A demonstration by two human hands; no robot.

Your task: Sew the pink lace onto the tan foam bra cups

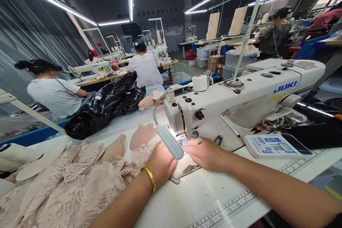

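A white sewing machine (240, 92) stands before me. A grey lamp (171, 142) on a bendable neck lights its needle area and covers part of my left fingers. My left hand (161, 164), with a gold bracelet (149, 178) at the wrist, is closed beside the needle. Pale pink lace (143, 153) lies against its outer side; what the fingers grip is hidden. My right hand (207, 153) rests on the machine bed under the head, fingertips pressed together close to the needle. Any piece in them is too obscured to name.
Heaped lace pieces (77, 181) and beige moulded bra cups (116, 148) cover the left of the table. A black plastic bag (107, 99) lies behind. At right are a white case (267, 146) and a phone (296, 144). Several people sit at other machines.
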